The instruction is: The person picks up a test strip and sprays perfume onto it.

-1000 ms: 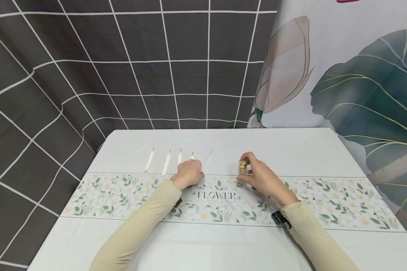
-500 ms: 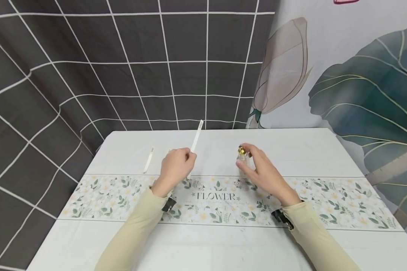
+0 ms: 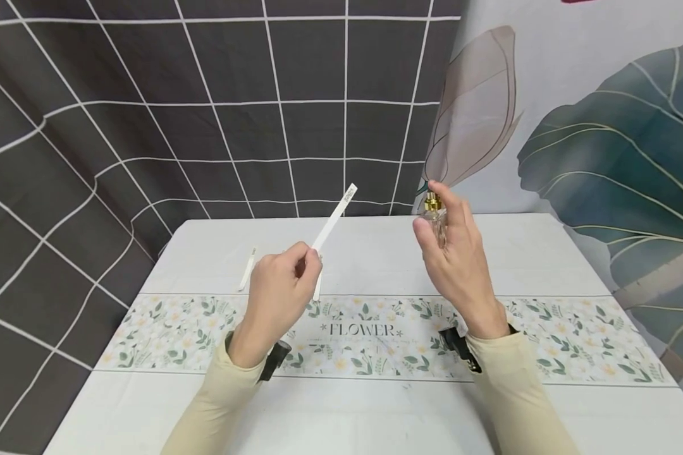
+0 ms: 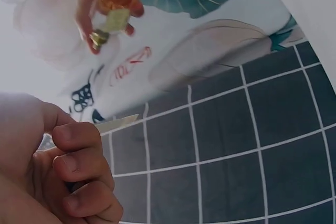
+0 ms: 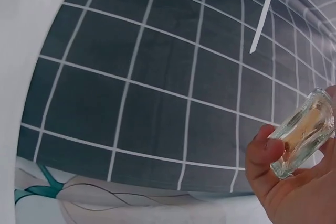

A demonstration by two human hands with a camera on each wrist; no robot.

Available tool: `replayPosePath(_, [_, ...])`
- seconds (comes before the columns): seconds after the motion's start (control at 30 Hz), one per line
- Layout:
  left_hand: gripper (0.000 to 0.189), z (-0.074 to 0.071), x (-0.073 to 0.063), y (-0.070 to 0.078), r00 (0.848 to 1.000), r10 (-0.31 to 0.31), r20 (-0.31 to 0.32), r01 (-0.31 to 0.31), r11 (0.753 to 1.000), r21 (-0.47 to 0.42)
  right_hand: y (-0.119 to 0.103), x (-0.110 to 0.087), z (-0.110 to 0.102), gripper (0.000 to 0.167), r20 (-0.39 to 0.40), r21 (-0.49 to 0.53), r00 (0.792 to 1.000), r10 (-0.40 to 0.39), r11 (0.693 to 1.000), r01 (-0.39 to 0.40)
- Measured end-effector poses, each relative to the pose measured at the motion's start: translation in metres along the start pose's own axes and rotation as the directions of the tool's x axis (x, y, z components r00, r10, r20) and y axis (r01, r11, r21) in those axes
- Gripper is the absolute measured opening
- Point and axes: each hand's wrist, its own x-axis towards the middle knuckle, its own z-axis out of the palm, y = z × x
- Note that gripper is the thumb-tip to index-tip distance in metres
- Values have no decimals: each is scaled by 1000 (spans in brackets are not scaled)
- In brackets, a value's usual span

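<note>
My left hand [image 3: 281, 294] pinches a white perfume test strip [image 3: 336, 216] between thumb and curled fingers. The strip slants up to the right, with small dark print near its upper end. Across from it, my right hand [image 3: 460, 268] grips a small clear glass perfume bottle [image 3: 437, 226], raised over the table. Its index finger lies on top of the gold sprayer [image 3: 433, 201]. In the right wrist view the bottle's glass base [image 5: 304, 135] shows between thumb and fingers, and the strip [image 5: 264, 17] stands apart from it. Pale amber liquid shows through the glass.
Another white strip [image 3: 247, 270] lies on the table [image 3: 375, 259] at the left, and one more [image 3: 317, 288] lies partly behind my left hand. A floral runner [image 3: 370, 363] marked FLOWER crosses the table. Behind hangs a dark grid curtain [image 3: 313, 133].
My left hand has picked the strip up from the table and moved left and nearer. My right hand has lifted the bottle up and to the right, its index finger now on the sprayer.
</note>
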Motion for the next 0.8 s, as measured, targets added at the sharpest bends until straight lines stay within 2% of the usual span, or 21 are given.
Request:
replayPosePath(0.1, [31,-2,-3,5,1000,30,-7,-30,1000,-8,-6,1,3,48,-37,3,999,-35,999,35])
replayPosePath(0.27, [29,-4,-7,10,999,47,-8,-47,999,-27,-9,-1,8,44,-68,-9,994,-85,996,85])
replayPosePath(0.8, [27,-2,-10,12,998,55,8,-55,997,-52,-8,-4,11,46,-43,-46,992,-122,992,120])
